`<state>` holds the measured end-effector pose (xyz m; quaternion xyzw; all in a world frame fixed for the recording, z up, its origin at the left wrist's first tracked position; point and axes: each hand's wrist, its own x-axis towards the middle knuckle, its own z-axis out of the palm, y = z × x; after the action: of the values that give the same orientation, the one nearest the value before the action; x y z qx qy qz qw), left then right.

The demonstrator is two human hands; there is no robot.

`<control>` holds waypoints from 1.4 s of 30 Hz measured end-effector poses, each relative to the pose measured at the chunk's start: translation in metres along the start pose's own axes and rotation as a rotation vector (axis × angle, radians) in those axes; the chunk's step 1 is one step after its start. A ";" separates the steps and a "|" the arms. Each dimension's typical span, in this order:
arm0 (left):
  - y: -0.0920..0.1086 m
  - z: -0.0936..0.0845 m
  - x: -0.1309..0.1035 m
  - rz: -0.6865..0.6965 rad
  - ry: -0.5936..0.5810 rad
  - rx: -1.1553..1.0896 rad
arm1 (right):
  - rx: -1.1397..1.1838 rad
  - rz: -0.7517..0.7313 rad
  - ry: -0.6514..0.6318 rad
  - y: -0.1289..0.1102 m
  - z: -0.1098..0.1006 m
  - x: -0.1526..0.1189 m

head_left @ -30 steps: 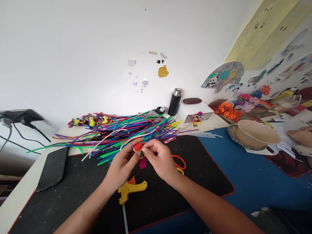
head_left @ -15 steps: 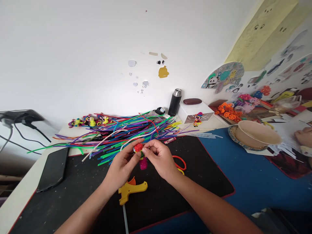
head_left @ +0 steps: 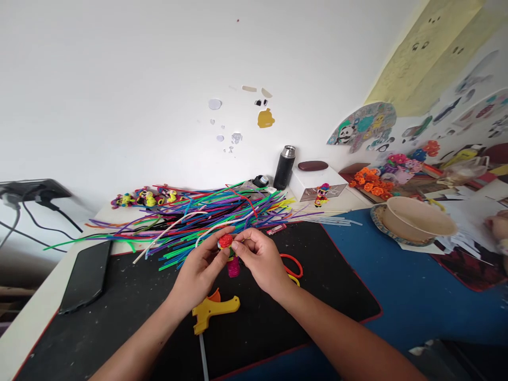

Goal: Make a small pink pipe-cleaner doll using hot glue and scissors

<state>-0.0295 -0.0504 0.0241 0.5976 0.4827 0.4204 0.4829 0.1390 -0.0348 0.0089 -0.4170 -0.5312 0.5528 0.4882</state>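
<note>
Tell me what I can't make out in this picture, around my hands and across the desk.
All in the head view:
- Middle of the small figure: covered by fingers of the left hand and right hand.
- Rest of the red loop: behind the right hand.
- Far end of the pale stick: cut off by the bottom edge.
- Another person's hand: blurred, cut by the right edge.
- Print on the pink packet: too small.

Bare forearms slanted inward and forward; left hand and right hand were close together, thumbs opposing fingers in pinch grips.
</note>
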 end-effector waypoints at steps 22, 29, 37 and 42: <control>0.005 -0.003 0.000 -0.029 -0.006 -0.036 | 0.034 0.041 -0.010 -0.002 0.000 -0.001; 0.005 -0.009 0.000 -0.080 -0.079 -0.076 | 0.068 0.052 -0.008 -0.002 -0.001 0.000; -0.013 -0.016 0.001 -0.041 -0.135 -0.252 | 0.103 0.063 -0.005 -0.001 0.000 0.000; -0.007 -0.016 0.001 -0.029 -0.135 -0.193 | 0.123 0.064 -0.001 0.002 -0.001 0.002</control>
<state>-0.0459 -0.0465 0.0204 0.5681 0.4151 0.4166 0.5757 0.1393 -0.0328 0.0066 -0.4030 -0.4828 0.5999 0.4946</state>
